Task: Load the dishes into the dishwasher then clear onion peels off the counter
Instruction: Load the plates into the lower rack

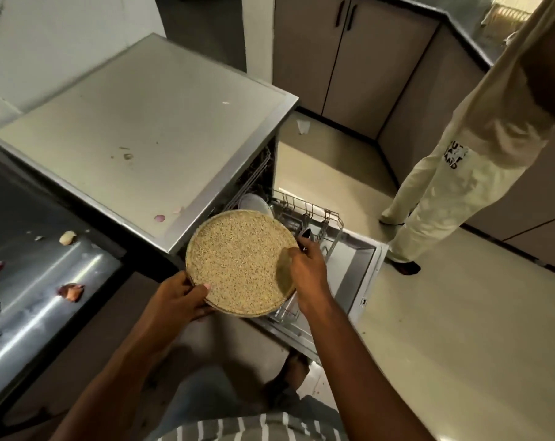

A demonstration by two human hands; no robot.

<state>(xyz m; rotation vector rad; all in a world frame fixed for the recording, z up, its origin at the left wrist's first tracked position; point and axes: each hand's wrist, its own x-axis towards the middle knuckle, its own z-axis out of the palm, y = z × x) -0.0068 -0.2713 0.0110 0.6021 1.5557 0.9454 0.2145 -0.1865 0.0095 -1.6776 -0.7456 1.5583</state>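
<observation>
I hold a round speckled beige plate (pixel 238 259) over the pulled-out lower rack (pixel 314 214) of the open dishwasher (pixel 362 259). My left hand (pixel 177 297) grips its near left rim, thumb on top. My right hand (pixel 304 265) grips its right rim. A white dish (pixel 253 202) stands in the rack behind the plate. Onion peels (pixel 70 291) lie scattered on the steel counter (pixel 46 281) at the left, and one pink peel (pixel 159 218) lies on the dishwasher top (pixel 142 122).
Another person in cream clothes (pixel 454 173) stands on the floor to the right of the dishwasher door. Grey cabinets (pixel 352 55) line the far wall and right side. A small white scrap (pixel 302 126) lies on the floor. My foot (pixel 295 367) is below the door.
</observation>
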